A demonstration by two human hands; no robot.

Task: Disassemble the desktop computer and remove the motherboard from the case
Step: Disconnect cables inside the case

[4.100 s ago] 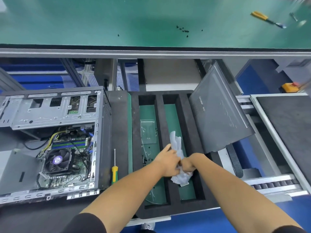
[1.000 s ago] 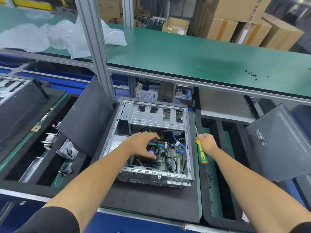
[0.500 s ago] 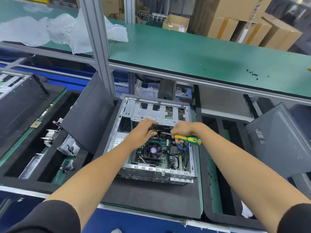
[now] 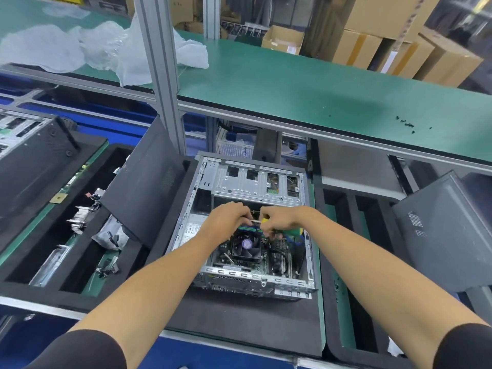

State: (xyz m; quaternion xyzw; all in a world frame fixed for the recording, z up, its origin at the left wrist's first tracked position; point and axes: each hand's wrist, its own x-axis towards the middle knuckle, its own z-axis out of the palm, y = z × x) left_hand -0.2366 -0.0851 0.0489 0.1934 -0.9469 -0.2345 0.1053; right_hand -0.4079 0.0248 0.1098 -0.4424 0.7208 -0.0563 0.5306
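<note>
Beside the open case [image 4: 255, 187], leaning panels [image 4: 149, 179], shelf post [image 4: 162, 75] behind

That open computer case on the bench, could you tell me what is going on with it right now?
A person is working inside the open computer case, which lies on a black foam mat. The right hand grips a yellow and green screwdriver, and the left hand pinches its metal shaft just above the CPU fan. The motherboard is still in the case. A removed side panel leans to the left.
</note>
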